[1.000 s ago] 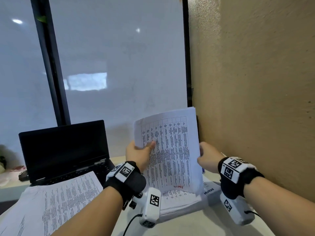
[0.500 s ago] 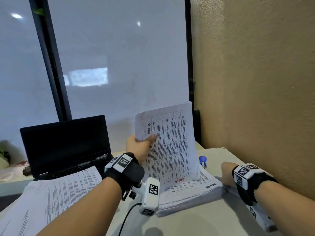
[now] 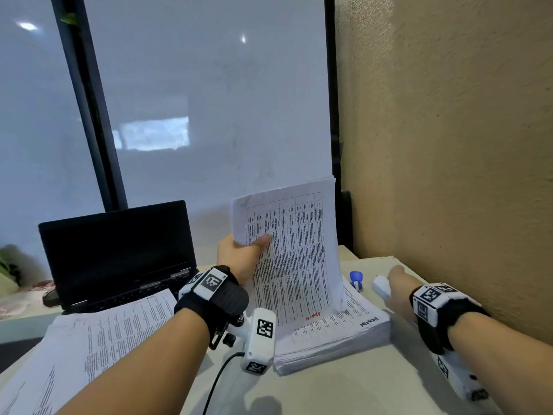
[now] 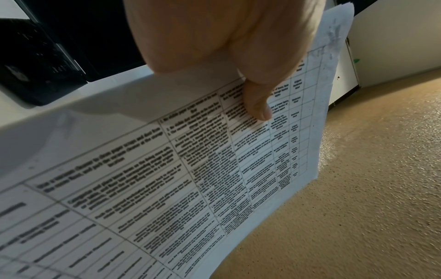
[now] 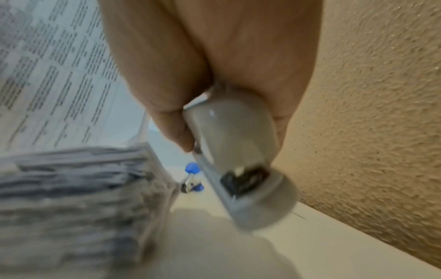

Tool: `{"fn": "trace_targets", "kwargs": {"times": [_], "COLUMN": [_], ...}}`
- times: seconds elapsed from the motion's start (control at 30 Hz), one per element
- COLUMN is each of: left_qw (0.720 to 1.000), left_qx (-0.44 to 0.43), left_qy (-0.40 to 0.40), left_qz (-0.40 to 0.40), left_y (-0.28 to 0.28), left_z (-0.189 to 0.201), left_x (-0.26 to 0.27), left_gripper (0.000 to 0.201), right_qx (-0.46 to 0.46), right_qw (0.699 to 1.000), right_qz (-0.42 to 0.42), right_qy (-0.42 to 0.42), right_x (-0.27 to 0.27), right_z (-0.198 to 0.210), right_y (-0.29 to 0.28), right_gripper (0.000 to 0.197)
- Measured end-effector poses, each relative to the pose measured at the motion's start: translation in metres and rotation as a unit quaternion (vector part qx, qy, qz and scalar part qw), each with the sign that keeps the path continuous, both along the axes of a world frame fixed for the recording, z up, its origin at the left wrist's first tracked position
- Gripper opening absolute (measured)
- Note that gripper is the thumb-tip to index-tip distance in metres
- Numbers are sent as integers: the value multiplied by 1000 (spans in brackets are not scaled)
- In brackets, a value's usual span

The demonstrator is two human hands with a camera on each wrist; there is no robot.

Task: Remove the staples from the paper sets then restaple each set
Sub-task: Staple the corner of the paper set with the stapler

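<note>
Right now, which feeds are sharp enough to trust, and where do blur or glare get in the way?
Head view: sharp; ceiling lights glare on the glass panel, and the held paper set is readable. Left wrist view: print near the thumb fairly crisp, the nearer rows soft. Right wrist view: motion-blurred; stapler and paper stack smeared, blue staple remover small.

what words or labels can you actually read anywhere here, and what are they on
"AMIN", in red, upside down, near the bottom edge of the paper set held up by the left hand.
Bold black word on the top sheet of the paper stack: upside down, not clearly legible.
Table text on the sheets: too small or blurred.
Wristband markers: square black-and-white patterns, no words.
</note>
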State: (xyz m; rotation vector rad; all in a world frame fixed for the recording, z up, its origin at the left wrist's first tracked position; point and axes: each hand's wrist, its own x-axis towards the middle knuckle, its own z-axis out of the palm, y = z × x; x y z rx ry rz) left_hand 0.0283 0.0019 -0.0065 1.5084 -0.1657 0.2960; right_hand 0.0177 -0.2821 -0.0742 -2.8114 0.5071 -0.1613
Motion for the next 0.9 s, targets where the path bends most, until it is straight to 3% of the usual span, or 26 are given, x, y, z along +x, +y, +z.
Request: {"fn": "trace_targets", "kwargs": {"times": [0.13, 0.2, 0.27, 0.33, 0.4, 0.53, 0.63, 0.73, 0.9], "left_qw": [1000, 1000, 999, 999, 999, 997, 998, 998, 998], "left_qx": [-5, -14, -24, -18, -25, -76, -25, -12, -22], "left_qy": [1, 1, 9, -3, -8, -23, -38, -42, -25], "left_qz": [0, -18, -31, -44, -41, 1, 39, 54, 62], "left_y": [1, 2, 8, 14, 19, 33, 34, 23, 19], "left_z": [3, 7, 10, 12, 13, 19, 17, 8, 1], "left_x": [-7, -14, -19, -24, -29, -32, -30, -32, -34], "left_gripper": [55, 40, 28, 30, 34, 22, 21, 14, 34], "right_qx": [117, 195, 279, 340, 367, 328, 337, 321, 279], "right_qw": [980, 948, 911, 881, 866, 864, 856, 872, 909], "right_qz": [38, 112, 179, 227, 263, 286, 272, 257, 227], "right_qy": [-154, -225, -247, -238, -217, -254, -281, -264, -210], "right_x": [-3, -12, -22, -32, -38, -41, -43, -46, -39], "right_z": [36, 63, 89, 107, 114, 120, 116, 103, 91], "right_y": [13, 27, 45, 60, 74, 100, 114, 117, 108], "right_gripper": [33, 24, 30, 45, 46, 33, 34, 32, 33]}}
